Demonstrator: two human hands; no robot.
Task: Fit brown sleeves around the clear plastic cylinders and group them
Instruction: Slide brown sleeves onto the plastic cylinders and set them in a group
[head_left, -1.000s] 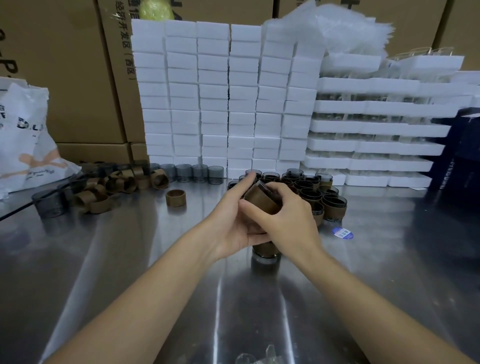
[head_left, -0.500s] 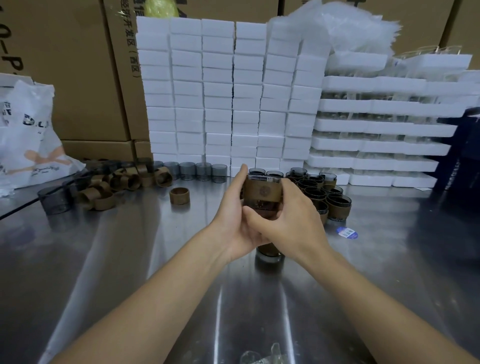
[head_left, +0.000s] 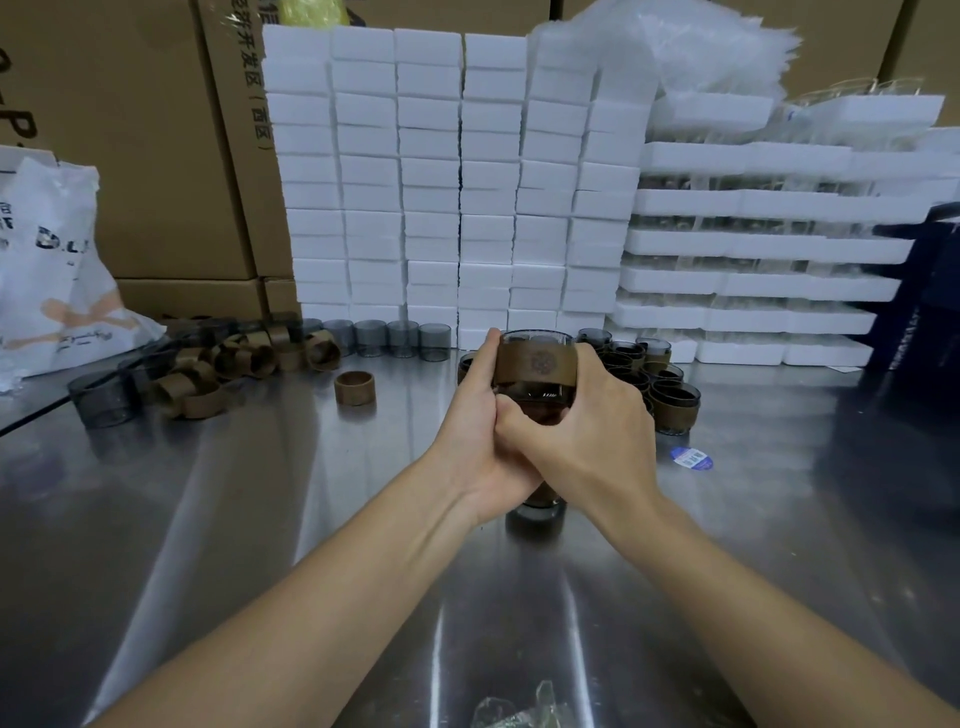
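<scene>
Both my hands hold one clear cylinder (head_left: 537, 396) upright above the steel table, a brown sleeve (head_left: 535, 361) wrapped round its upper part. My left hand (head_left: 475, 415) grips its left side, my right hand (head_left: 582, 426) its right side and base. Under my hands stands another sleeved cylinder (head_left: 540, 506), mostly hidden. A group of sleeved cylinders (head_left: 654, 379) stands just behind to the right. A loose brown sleeve (head_left: 355, 388) sits to the left, near a pile of sleeves (head_left: 234, 358) and a row of bare cylinders (head_left: 384, 338).
Stacked white foam boxes (head_left: 457, 182) and foam trays (head_left: 753, 280) wall off the back of the steel table (head_left: 260, 519). A white bag (head_left: 57, 270) lies at the far left. A blue sticker (head_left: 691, 458) and crumpled clear plastic (head_left: 524, 709) lie on the table.
The cylinder has turned from tilted to upright in my hands, with the sleeve's printed face now toward me. Both hands have risen slightly.
</scene>
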